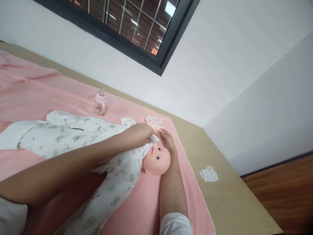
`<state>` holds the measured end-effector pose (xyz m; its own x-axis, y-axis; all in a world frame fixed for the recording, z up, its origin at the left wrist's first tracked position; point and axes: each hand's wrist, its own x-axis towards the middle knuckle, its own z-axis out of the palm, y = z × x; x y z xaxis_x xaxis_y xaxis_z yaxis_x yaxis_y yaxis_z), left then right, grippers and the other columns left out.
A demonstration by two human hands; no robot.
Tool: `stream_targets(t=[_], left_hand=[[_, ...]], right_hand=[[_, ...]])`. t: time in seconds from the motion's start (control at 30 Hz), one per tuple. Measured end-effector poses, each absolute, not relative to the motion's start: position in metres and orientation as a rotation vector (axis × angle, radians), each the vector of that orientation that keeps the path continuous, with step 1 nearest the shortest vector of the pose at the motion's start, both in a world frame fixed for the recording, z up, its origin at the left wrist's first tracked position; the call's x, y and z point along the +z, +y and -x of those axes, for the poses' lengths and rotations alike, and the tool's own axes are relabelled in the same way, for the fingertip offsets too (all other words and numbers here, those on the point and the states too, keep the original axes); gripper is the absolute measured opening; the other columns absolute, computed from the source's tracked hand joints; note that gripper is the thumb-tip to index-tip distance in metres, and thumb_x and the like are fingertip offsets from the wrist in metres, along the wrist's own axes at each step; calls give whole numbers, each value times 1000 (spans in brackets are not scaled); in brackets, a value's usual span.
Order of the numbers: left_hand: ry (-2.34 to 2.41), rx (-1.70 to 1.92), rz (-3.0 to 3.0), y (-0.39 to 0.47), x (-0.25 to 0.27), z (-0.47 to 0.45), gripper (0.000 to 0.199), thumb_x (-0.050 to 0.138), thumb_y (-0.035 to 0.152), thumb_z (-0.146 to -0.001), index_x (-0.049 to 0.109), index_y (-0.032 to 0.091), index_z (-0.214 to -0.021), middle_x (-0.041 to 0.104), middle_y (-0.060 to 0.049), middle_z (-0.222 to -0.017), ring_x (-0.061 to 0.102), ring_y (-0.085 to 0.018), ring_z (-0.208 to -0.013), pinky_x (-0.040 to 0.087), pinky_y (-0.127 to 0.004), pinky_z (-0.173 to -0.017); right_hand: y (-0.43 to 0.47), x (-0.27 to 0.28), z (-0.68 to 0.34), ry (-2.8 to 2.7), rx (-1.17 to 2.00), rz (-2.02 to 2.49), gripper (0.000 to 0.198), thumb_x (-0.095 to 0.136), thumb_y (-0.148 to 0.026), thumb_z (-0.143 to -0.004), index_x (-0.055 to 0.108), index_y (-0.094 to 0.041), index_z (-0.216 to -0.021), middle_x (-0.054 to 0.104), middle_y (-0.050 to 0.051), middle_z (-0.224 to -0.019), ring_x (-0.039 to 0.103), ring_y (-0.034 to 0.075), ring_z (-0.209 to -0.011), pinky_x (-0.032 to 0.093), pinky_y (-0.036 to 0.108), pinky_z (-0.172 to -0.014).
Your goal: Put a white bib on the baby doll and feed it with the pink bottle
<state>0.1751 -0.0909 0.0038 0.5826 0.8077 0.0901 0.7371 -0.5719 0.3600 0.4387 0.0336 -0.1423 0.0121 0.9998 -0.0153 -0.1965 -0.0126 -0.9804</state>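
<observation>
Left hand (138,133) reaches across the plastic baby doll with bare head (156,159), fingers curled narrow and pinched on a small white cloth wipe (154,138) held right at the doll's face, near the mouth and cheek. Right hand (167,139) lies beside and behind the doll's head, fingers loosely spread and only slightly bent, fingertips touching or just off the wipe; cannot tell if it grips anything, the palm looks empty. Doll lies on its back, wearing a white sleepsuit with green bear print (114,178), on a pink towel-like mat (151,209) spread over a beige table (227,199). A second printed white garment (61,132) lies open on the mat, touching the doll's body. Pink baby bottle (100,103) stands upright farther back on the mat. Pale flat packet (156,122) sits just beyond the hands. Crumpled white tissue (209,173) lies on the bare table, well apart from the doll.
</observation>
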Motion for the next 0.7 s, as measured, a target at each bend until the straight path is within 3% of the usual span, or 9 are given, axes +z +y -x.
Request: stream_targets(t=[0.2, 0.4, 0.7], left_hand=[[1116, 396, -2421, -93, 3, -173, 12, 58, 20, -82, 55, 17, -71, 68, -4, -80, 62, -19, -74, 35, -27, -64], [1117, 300, -2469, -99, 6, -175, 22, 60, 21, -84, 46, 18, -67, 56, -2, -72, 51, -17, -66, 31, -27, -59], [1246, 288, -2398, -101, 11, -178, 29, 54, 12, -84, 37, 19, -61, 51, -2, -67, 50, -17, -65, 30, -27, -58]], right_hand=[[33, -140, -438, -1036, 1306, 1076, 41, 86, -24, -67, 69, -20, -104, 78, 5, -98, 74, 19, -100, 55, 37, -109], [33, -139, -437, -1032, 1316, 1070, 41, 86, -27, -66, 68, -20, -103, 78, 3, -95, 75, 18, -96, 56, 37, -108], [34, -143, -438, -1033, 1296, 1082, 37, 83, -22, -69, 69, -20, -104, 79, 4, -99, 75, 18, -99, 55, 35, -108]])
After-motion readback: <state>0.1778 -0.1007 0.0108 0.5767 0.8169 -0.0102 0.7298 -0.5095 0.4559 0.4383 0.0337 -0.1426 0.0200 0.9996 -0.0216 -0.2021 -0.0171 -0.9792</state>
